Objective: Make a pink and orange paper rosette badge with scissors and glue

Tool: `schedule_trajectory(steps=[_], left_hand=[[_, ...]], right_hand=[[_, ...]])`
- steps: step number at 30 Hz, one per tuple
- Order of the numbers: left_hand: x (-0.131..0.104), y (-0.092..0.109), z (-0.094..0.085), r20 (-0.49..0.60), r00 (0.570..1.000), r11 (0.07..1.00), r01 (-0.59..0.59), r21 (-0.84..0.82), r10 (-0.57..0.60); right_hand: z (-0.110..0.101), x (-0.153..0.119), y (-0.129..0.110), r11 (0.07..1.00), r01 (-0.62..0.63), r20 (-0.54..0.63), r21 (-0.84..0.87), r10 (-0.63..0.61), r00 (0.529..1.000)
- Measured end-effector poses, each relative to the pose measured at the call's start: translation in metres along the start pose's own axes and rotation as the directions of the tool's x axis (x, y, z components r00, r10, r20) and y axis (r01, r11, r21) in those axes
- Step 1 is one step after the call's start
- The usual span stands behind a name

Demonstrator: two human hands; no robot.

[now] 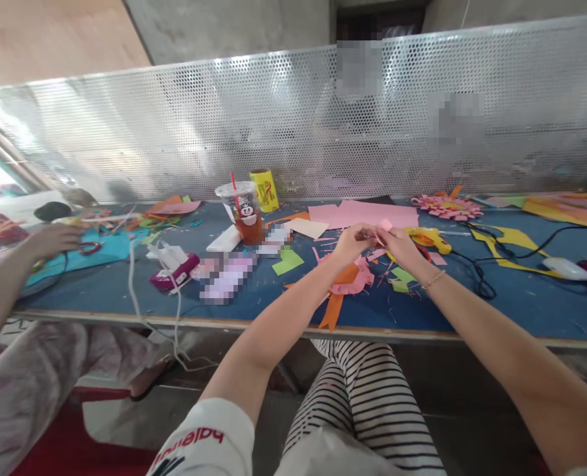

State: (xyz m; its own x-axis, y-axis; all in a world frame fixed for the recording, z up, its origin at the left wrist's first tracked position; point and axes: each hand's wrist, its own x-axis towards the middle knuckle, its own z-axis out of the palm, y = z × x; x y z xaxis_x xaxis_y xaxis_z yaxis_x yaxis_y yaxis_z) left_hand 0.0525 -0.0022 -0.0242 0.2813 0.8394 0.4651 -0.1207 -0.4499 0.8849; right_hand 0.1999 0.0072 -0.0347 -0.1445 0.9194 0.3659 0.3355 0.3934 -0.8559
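Observation:
Above the table, my left hand (352,243) and my right hand (397,243) meet, fingers closed on a small piece of pink paper (385,225). Just below them lies a pink paper flower (355,283) with fringed edges and an orange paper ribbon (332,312), partly covered by my left forearm. A yellow glue gun (428,238) rests right beside my right hand. Green paper scraps (402,279) and thin pink cuttings are scattered under my hands. Behind them lie large pink paper sheets (373,214).
A plastic cup of brown drink (248,221) with a red straw stands left of centre, near a yellow can (264,190). A purple tissue pack (174,272), white cables and another person's hand (58,239) are leftward. A finished-looking pink flower (447,205) and black cord (521,251) lie right.

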Motion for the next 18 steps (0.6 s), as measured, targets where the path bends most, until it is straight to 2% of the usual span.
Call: schedule_trajectory(steps=[3, 6, 12, 18], left_hand=[[0.001, -0.002, 0.000, -0.026, 1.000, 0.999, 0.007, 0.041, -0.006], [0.002, -0.003, 0.001, -0.046, 0.999, 0.999, 0.025, 0.032, -0.023], [-0.001, 0.004, 0.003, -0.077, 0.996, 0.999, 0.035, 0.022, -0.033], [-0.002, 0.008, 0.003, -0.089, 0.990, 0.992, 0.109, -0.058, -0.114]], right_hand=[[0.003, 0.002, 0.000, 0.980, -0.047, -0.006, 0.196, 0.049, 0.999], [0.005, 0.003, 0.000, 0.952, -0.097, 0.078, 0.291, 0.078, 0.994], [0.003, -0.002, -0.009, 0.952, -0.094, 0.143, 0.292, 0.054, 0.988], [0.000, -0.006, -0.012, 0.953, -0.066, 0.184, 0.296, 0.011, 0.983]])
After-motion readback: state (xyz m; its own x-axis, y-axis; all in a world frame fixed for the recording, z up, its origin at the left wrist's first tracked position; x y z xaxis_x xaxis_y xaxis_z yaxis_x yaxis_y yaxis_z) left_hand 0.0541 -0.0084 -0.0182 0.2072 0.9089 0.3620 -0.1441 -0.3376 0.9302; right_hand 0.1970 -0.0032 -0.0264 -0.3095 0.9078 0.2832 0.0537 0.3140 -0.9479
